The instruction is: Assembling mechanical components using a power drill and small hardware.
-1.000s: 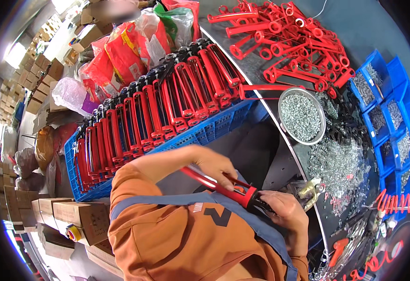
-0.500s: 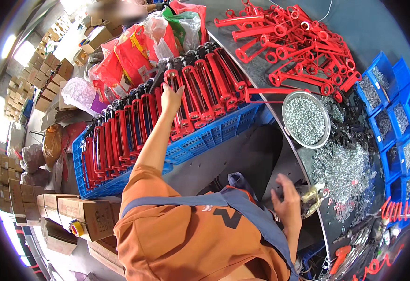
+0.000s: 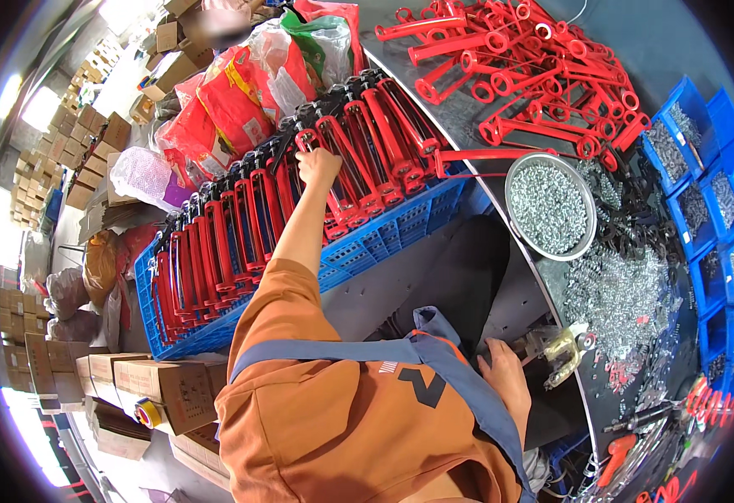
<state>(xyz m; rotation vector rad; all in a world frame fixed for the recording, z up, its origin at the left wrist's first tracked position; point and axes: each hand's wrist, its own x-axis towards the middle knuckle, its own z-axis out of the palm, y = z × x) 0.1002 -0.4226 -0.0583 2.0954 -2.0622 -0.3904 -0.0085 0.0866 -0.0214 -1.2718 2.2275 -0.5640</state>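
Observation:
My left hand (image 3: 319, 167) is stretched out over a long blue plastic crate (image 3: 375, 251), its fingers closed around the upper part of a red caulking gun (image 3: 307, 139). Packed upright side by side in that crate are several more caulking guns (image 3: 223, 239), with red open frames and black parts at their far ends. My right hand (image 3: 507, 375) rests low by my lap, close to the bench edge, its fingers loosely bent and apart with nothing seen in them. Beside it on the bench edge is a metal fixture with a yellowish part (image 3: 564, 352).
On the bench to the right lie a heap of red frames (image 3: 543, 75), a round bowl of small metal parts (image 3: 550, 208) and loose metal pieces (image 3: 619, 293). Blue bins (image 3: 702, 218) line its far side. Plastic bags (image 3: 233, 101) stand behind the crate; cartons (image 3: 161, 390) stand left.
My left hand has shifted slightly right and closed more around the caulking gun's upper part. My right hand has dropped from its raised, spread position toward my lap.

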